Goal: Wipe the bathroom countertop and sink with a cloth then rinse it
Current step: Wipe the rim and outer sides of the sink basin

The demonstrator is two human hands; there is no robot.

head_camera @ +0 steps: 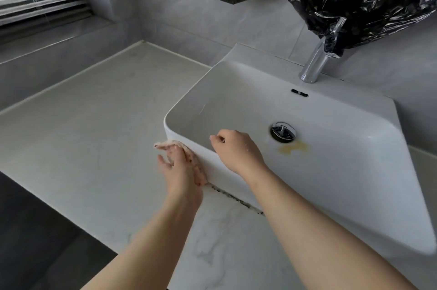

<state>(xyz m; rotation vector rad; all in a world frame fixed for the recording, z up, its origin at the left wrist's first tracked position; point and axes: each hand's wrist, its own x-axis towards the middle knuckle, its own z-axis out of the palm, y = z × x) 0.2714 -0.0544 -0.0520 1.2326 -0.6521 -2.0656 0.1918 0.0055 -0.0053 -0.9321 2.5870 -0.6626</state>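
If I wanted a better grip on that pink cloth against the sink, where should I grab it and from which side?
Pinch the loose end of the cloth that pokes out beyond the fingertips of the left hand near the sink corner, coming in from the countertop side. The rest is pressed flat against the sink's outer wall, so only that free end gives a grip.
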